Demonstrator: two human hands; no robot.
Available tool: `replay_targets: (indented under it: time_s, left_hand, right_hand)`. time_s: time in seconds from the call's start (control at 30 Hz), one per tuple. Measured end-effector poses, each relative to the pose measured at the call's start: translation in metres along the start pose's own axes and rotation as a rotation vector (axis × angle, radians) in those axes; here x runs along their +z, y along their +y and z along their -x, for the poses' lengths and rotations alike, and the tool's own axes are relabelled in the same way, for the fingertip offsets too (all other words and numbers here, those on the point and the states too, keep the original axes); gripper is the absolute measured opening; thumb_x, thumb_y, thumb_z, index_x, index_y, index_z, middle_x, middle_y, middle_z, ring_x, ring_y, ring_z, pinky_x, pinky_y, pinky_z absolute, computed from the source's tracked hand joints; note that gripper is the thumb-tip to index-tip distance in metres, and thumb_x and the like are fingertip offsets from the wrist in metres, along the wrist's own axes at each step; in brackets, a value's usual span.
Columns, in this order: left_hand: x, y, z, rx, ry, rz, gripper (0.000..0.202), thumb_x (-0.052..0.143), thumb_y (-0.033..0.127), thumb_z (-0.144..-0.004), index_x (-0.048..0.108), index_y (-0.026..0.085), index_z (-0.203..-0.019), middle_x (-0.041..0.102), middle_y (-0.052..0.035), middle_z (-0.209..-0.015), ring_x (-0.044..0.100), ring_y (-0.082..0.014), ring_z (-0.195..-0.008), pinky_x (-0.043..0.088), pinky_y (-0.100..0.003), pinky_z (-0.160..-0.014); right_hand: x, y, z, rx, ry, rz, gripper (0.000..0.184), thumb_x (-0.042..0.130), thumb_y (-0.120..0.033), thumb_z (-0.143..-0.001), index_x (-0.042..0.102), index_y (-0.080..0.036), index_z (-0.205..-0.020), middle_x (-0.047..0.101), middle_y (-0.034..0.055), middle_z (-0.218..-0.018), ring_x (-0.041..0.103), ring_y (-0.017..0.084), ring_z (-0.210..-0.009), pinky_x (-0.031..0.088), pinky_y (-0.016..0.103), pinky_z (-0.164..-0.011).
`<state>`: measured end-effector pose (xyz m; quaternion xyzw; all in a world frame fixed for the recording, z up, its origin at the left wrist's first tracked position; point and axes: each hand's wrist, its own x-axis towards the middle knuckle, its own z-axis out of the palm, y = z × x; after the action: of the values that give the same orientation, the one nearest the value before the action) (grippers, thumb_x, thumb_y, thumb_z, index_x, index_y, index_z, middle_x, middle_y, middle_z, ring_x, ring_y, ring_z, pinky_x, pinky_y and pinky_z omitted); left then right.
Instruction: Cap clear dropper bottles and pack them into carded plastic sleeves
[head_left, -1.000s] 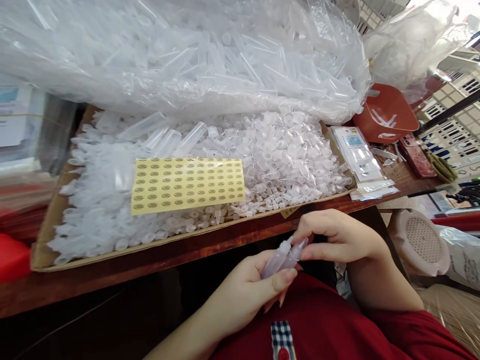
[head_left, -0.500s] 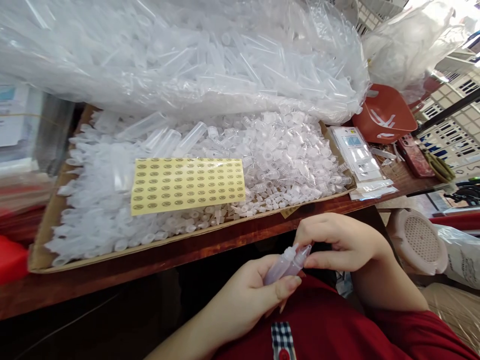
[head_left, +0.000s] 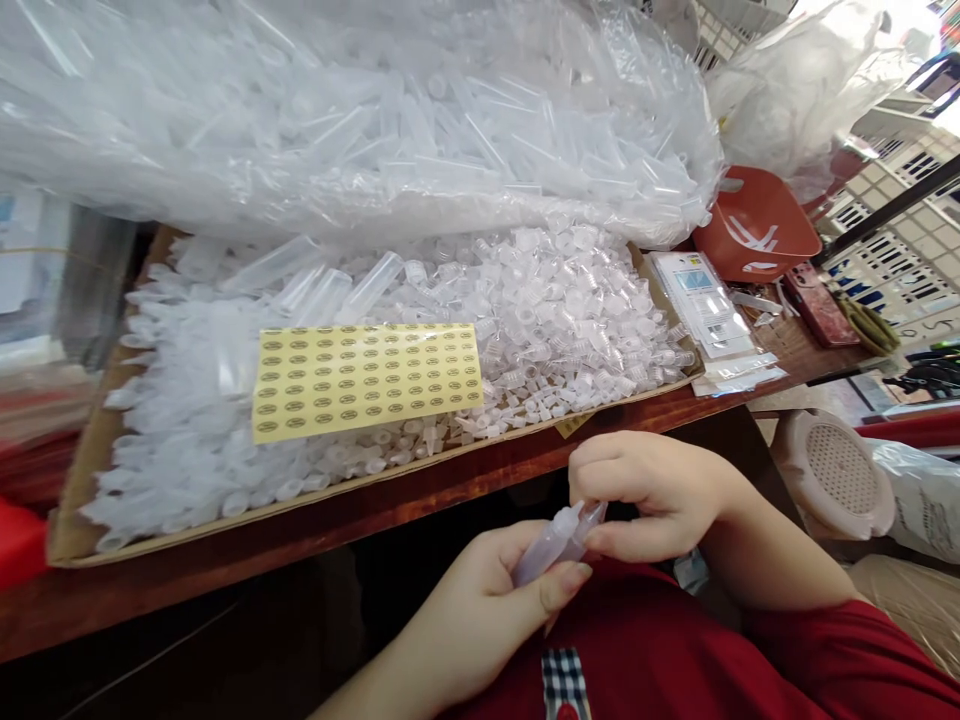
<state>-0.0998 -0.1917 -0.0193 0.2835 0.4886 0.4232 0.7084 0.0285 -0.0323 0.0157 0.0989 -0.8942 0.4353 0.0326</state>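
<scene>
Two small translucent plastic dropper bottles lie side by side, tilted up to the right, in my left hand (head_left: 491, 595). The nearer dropper bottle (head_left: 544, 550) is fully gripped between thumb and fingers, its neck pointing up. Behind it, the second dropper bottle (head_left: 587, 525) shows a clear pointed tip. My right hand (head_left: 652, 490) is closed around that tip, with thumb and bent fingers on either side; whether a smaller part is between its fingertips is hidden. Both hands are over my lap, just in front of the table edge (head_left: 480, 495).
A shallow cardboard tray (head_left: 69, 535) holds piled clear caps (head_left: 570, 300) and white nozzles (head_left: 165, 450). A yellow sticker sheet (head_left: 367, 382) lies on them. Behind is a large plastic bag of tubes (head_left: 420, 130). Rightward stand a red-brown basket (head_left: 780, 245), packets (head_left: 697, 300) and a stool (head_left: 832, 475).
Both hands have shifted slightly left together with the bottles. My right fingers have closed in further over the tip of the second bottle. The view has tilted slightly.
</scene>
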Motion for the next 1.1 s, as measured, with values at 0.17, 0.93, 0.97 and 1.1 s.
replay_targets:
  time_s: [0.17, 0.93, 0.97, 1.1]
  left_hand:
    - [-0.002, -0.004, 0.004, 0.029, -0.004, -0.075, 0.043, 0.067, 0.057, -0.074, 0.052, 0.019, -0.058, 0.042, 0.0055, -0.051, 0.031, -0.0103, -0.05, 0.025, -0.025, -0.048]
    - [-0.017, -0.016, -0.002, 0.034, -0.047, 0.056, 0.047, 0.059, 0.06, -0.081, 0.064, 0.016, -0.097, 0.046, 0.0073, -0.047, 0.034, -0.0078, -0.042, 0.026, -0.023, -0.048]
    - [-0.017, -0.015, -0.002, 0.036, -0.056, 0.058, 0.048, 0.058, 0.06, -0.081, 0.064, 0.015, -0.097, 0.047, 0.0073, -0.048, 0.035, -0.0077, -0.043, 0.027, -0.023, -0.048]
    - [-0.016, -0.01, -0.001, 0.038, -0.059, 0.079, 0.053, 0.057, 0.063, -0.08, 0.062, 0.013, -0.097, 0.048, 0.0065, -0.05, 0.037, -0.008, -0.045, 0.027, -0.023, -0.048]
  right_hand:
    - [0.01, 0.009, -0.007, 0.049, -0.053, 0.076, 0.032, 0.048, -0.035, -0.091, 0.044, -0.022, -0.062, 0.046, -0.0023, -0.057, 0.046, 0.012, -0.056, 0.036, 0.024, -0.055]
    - [-0.036, 0.006, -0.077, 0.302, -0.057, 0.988, 0.015, 0.049, -0.014, -0.091, 0.062, -0.01, -0.097, 0.061, 0.013, -0.099, 0.056, 0.026, -0.092, 0.047, 0.036, -0.076]
    - [-0.037, 0.003, -0.072, 0.309, 0.014, 0.926, 0.014, 0.051, -0.016, -0.091, 0.061, -0.01, -0.099, 0.062, 0.0125, -0.098, 0.057, 0.025, -0.09, 0.048, 0.036, -0.076]
    - [-0.031, -0.008, -0.044, 0.273, 0.338, 0.523, 0.025, 0.054, -0.019, -0.093, 0.056, -0.011, -0.116, 0.064, 0.0093, -0.101, 0.06, 0.018, -0.091, 0.049, 0.031, -0.083]
